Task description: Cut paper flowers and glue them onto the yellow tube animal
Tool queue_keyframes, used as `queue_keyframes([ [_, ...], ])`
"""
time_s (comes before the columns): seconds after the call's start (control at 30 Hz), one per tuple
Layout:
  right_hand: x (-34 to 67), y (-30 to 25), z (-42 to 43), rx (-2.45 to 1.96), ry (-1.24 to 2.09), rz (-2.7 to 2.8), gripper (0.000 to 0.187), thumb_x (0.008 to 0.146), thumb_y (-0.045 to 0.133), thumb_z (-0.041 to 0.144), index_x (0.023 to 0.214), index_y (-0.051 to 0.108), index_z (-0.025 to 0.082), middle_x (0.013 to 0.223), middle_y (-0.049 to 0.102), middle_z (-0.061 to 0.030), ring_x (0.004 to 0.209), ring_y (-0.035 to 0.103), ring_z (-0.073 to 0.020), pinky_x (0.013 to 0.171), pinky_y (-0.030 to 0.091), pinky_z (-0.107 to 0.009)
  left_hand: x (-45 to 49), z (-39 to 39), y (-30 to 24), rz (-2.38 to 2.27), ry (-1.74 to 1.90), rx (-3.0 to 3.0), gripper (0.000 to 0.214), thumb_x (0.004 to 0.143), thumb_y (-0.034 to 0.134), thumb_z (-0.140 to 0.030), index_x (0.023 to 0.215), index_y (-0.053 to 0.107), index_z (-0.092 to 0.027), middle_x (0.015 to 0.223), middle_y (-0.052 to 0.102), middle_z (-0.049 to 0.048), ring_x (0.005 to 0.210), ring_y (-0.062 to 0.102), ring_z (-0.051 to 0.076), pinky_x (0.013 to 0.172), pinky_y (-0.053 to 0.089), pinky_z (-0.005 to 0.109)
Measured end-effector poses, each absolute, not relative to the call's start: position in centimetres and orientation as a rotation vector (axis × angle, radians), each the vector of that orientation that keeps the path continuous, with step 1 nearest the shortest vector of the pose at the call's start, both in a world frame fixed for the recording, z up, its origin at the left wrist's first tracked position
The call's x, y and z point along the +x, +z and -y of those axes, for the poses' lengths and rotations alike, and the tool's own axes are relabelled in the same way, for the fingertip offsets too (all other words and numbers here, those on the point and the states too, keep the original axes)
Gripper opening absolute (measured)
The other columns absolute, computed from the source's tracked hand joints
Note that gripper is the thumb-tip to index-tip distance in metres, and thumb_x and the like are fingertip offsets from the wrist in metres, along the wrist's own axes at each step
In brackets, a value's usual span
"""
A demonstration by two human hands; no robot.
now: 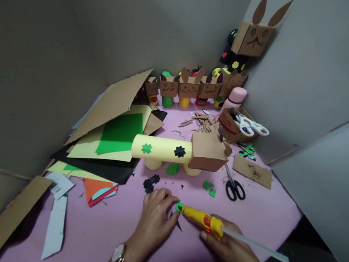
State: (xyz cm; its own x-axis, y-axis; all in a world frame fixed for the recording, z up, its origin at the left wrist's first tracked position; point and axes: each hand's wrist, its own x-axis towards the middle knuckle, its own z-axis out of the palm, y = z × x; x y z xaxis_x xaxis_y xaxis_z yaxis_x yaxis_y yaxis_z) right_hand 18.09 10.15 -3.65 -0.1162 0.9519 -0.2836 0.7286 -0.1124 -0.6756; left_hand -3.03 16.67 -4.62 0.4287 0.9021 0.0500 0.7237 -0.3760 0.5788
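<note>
My right hand [228,241] is closed round a yellow hot glue gun [199,217] with a long pale glue stick [259,244] out of its back. The dark nozzle touches a small green paper flower [178,205] on the table. My left hand [159,213] grips that flower's edge between thumb and forefinger, the hand resting on the tabletop. A dark paper scrap [179,227] lies below the thumb. Just beyond stands a yellow paper tube body [167,148] on short legs, bearing a green and a black flower. A brown cardboard box head [208,151] sits at its right end.
Black flowers [150,183], green flowers [173,169] and black scissors [234,187] lie nearby on the pink table [98,238]. Coloured paper and cardboard [113,97] pile up left. Box-headed figures [189,87], a pink bottle [237,96] and a cardboard box [232,130] stand behind.
</note>
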Motion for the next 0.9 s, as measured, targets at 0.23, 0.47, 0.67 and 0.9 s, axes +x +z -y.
queue_keyframes([
  [0.23,18.0,-3.1,-10.3,-1.855,1.049,1.849,0.026,0.081,0.052,0.039,0.093,0.069,0.024,0.082,0.07,-0.0035,0.075,0.065,-0.0205,0.073,0.051,-0.029,-3.0,-16.7,-4.5,-1.376,0.493,2.211,0.022,0.077,0.058,-0.02,0.097,0.063,-0.026,0.097,0.058,0.0031,0.094,0.05,0.024,0.08,0.032,0.04],
  [0.47,18.2,-3.0,-10.4,-1.889,1.012,1.845,0.03,0.081,0.052,0.041,0.1,0.07,0.026,0.096,0.071,-0.0043,0.089,0.064,-0.0253,0.082,0.05,-0.035,-3.0,-16.6,-4.3,-1.377,0.478,2.206,0.021,0.078,0.058,-0.021,0.098,0.063,-0.026,0.096,0.058,0.0028,0.094,0.05,0.024,0.08,0.032,0.04],
  [0.67,18.2,-2.9,-10.5,-1.86,1.081,1.841,0.029,0.081,0.054,0.04,0.099,0.071,0.026,0.088,0.071,-0.0035,0.086,0.065,-0.0239,0.084,0.049,-0.034,-3.1,-16.6,-4.4,-1.371,0.5,2.217,0.021,0.077,0.058,-0.02,0.096,0.064,-0.025,0.096,0.058,0.0027,0.093,0.051,0.024,0.079,0.033,0.039],
  [0.9,18.0,-2.5,-10.7,-1.797,1.073,1.835,0.028,0.082,0.054,0.039,0.099,0.071,0.027,0.088,0.072,-0.0028,0.087,0.065,-0.0229,0.084,0.049,-0.032,-3.1,-16.6,-4.5,-1.378,0.501,2.215,0.021,0.077,0.058,-0.02,0.097,0.064,-0.025,0.097,0.058,0.003,0.093,0.05,0.024,0.08,0.032,0.039],
])
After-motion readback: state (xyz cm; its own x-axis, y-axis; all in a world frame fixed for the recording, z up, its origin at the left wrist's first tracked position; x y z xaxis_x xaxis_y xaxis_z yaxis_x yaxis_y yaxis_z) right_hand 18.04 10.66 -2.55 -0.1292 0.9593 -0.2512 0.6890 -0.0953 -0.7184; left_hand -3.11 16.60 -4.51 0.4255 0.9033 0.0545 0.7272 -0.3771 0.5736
